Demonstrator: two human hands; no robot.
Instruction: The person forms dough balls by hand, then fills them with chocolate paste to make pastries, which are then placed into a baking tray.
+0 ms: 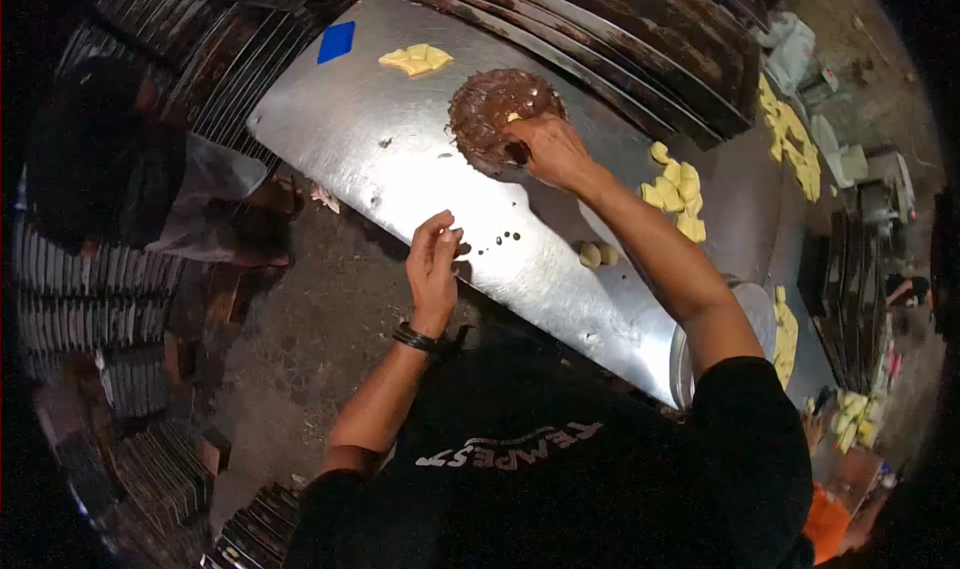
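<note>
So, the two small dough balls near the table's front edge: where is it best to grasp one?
Probably pinch the nearer dough ball across its rounded sides, coming from above. It sits low on the steel table, touching its twin, so the free side away from the twin gives fingertips room.

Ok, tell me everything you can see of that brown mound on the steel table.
The brown mound is a rough, round, glossy mass, chocolate-like in colour with a lumpy, wet-looking surface. It lies flat on the metal table, toward its far edge. The right hand rests on its near right side, fingers pressed into it, and a small pale piece shows by the fingertips. A few dark drips dot the table nearer the left hand, which does not touch it.
</note>
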